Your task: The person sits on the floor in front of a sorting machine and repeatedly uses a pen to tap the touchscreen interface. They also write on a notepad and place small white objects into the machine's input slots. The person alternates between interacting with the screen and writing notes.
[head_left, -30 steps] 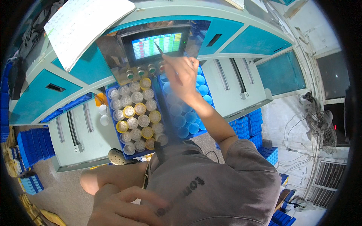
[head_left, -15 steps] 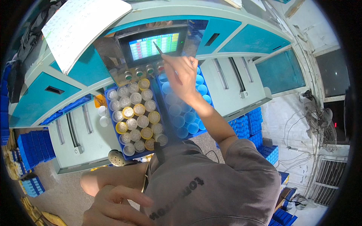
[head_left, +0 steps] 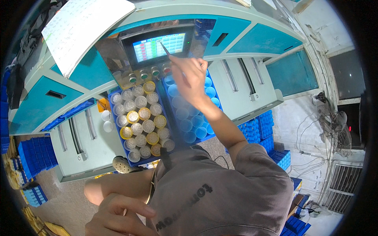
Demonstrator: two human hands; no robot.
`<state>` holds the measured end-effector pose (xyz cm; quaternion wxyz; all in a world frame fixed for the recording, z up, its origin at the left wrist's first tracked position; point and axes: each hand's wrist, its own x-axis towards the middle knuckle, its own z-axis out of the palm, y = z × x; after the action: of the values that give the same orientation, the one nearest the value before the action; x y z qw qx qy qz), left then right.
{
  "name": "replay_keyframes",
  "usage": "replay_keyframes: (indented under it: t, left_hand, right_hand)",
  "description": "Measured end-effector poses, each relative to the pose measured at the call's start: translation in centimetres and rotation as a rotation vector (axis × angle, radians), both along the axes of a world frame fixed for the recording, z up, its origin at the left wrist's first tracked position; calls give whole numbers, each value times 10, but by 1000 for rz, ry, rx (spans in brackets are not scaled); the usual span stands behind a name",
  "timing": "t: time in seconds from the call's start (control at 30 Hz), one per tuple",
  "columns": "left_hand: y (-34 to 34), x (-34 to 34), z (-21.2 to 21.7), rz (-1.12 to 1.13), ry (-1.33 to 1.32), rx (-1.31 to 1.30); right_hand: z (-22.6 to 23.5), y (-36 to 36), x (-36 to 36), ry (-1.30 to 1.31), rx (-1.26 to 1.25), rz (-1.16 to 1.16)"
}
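Stylus [head_left: 165, 49] tip at the touchscreen [head_left: 143, 50]
Right hand [head_left: 189, 74] pinches it; left hand [head_left: 120, 216] (fingers loosely parted) is well apart.

Can see two white cups [head_left: 108, 126] on the pale left bench [head_left: 106, 151], by a blue tray [head_left: 146, 161], and blue boxes [head_left: 34, 195] on the floor [head_left: 71, 192].

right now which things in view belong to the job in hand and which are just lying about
In the job:
- stylus, in the right hand
- lit screen at its tip
- probably the white and yellow cups and blue cups below

Apparently lying about:
- written pages, upper left
- fan, far right
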<state>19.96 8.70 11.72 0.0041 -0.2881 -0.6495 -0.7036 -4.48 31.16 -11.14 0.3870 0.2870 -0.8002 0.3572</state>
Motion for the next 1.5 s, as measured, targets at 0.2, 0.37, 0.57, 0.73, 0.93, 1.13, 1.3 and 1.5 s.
replay_keyframes:
  t: [0.2, 0.37, 0.57, 0.73, 0.93, 1.13, 1.3, 1.5]
  left_hand:
    - [20, -3, -11, 198, 101, 142]
    - [25, 7, -27, 244, 113, 183]
    - [18, 6, -9, 177, -17, 107]
    - [24, -1, -6, 132, -73, 70]
    - [38, 10, -30, 344, 85, 274]
    - [33, 8, -26, 299, 75, 224]
    - [29, 3, -22, 254, 102, 191]
    - [8, -1, -2, 101, -35, -44]
  right_hand:
    - [4, 18, -1, 3, 24, -122]
    - [5, 30, -6, -33, 19, -184]
    - [6, 32, -6, -18, 52, -86]
    - [2, 24, -11, 7, 63, -10]
    - [-10, 33, -7, -7, 87, -38]
    - [-8, 35, -6, -16, 62, -59]
    - [-7, 35, -7, 5, 42, -76]
    - [-18, 41, 2, -71, 117, -134]
